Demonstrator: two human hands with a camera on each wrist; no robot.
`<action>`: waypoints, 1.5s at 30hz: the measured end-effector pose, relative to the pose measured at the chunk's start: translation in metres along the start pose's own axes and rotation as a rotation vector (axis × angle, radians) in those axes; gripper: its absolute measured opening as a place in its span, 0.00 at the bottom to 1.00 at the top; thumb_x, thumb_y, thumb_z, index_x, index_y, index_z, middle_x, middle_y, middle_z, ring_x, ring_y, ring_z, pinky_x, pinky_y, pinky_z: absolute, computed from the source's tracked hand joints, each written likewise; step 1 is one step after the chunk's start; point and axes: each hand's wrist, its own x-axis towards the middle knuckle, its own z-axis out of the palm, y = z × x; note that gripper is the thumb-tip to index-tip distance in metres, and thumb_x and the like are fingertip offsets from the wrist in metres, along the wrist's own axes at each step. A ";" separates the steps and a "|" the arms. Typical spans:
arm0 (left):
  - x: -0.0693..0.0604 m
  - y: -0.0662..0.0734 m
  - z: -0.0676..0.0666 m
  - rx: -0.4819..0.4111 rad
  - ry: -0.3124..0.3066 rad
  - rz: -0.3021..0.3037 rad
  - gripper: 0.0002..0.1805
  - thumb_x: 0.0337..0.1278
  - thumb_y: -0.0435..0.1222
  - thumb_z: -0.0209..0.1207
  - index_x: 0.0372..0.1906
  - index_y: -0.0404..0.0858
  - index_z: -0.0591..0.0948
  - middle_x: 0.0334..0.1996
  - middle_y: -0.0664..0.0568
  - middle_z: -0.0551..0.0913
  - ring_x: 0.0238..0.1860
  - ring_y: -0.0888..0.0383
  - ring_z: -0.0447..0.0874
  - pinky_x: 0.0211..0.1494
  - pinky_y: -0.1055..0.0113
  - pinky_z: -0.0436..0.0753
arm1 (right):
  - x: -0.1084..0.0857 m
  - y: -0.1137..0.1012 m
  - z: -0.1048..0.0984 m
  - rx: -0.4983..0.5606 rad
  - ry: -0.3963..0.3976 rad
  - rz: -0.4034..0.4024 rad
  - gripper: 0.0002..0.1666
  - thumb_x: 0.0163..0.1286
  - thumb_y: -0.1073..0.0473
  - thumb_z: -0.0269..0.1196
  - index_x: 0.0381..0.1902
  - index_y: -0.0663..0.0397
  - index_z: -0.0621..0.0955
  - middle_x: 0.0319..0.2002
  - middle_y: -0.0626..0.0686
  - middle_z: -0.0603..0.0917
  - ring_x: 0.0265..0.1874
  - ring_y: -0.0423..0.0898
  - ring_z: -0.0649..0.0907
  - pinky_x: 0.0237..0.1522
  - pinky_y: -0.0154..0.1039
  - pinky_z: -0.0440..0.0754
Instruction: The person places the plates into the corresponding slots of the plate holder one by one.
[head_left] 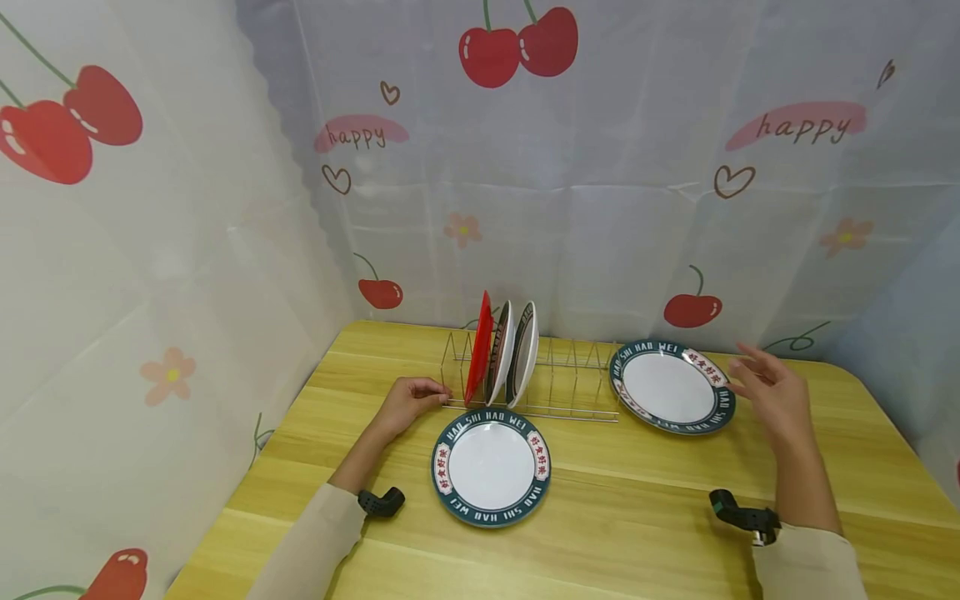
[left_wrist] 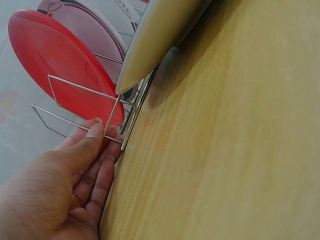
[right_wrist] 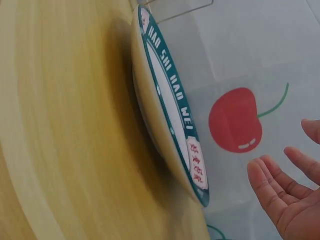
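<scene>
- Nearest, left of centre on the wooden table (head_left: pixel 615 517), the near green-rimmed plate (head_left: pixel 491 468) lies face up.
- Beyond its left edge, the left hand (head_left: pixel 407 407) pinches the left end of the wire dish rack (head_left: pixel 570 417).
- In the rack's left half, a red plate (head_left: pixel 478 354) and two white plates (head_left: pixel 529 358) stand on edge.
- Far right, the right hand (head_left: pixel 774 398), fingers parted and slightly bent, holds nothing beside the right green-rimmed plate (head_left: pixel 667 387).
- Farthest hangs cherry-print cloth (head_left: pixel 615 242).
</scene>
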 end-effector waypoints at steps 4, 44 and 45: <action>0.001 0.000 0.000 0.007 0.005 0.002 0.06 0.63 0.28 0.66 0.43 0.33 0.89 0.40 0.47 0.90 0.46 0.52 0.87 0.50 0.73 0.82 | 0.001 0.009 -0.004 -0.072 -0.004 0.038 0.38 0.77 0.46 0.59 0.76 0.60 0.65 0.46 0.39 0.76 0.37 0.23 0.79 0.38 0.21 0.81; 0.000 0.002 0.000 -0.003 -0.008 0.009 0.07 0.64 0.27 0.65 0.44 0.31 0.88 0.41 0.46 0.90 0.47 0.47 0.87 0.50 0.73 0.82 | 0.011 0.037 -0.014 0.113 -0.530 0.228 0.47 0.76 0.68 0.53 0.80 0.59 0.38 0.73 0.77 0.41 0.39 0.40 0.80 0.46 0.31 0.84; 0.000 0.002 0.000 -0.001 -0.006 0.010 0.07 0.64 0.27 0.65 0.44 0.31 0.88 0.41 0.46 0.90 0.47 0.48 0.87 0.50 0.73 0.82 | 0.011 0.035 -0.014 0.127 -0.532 0.225 0.46 0.77 0.67 0.53 0.80 0.58 0.38 0.74 0.77 0.40 0.39 0.40 0.81 0.46 0.31 0.84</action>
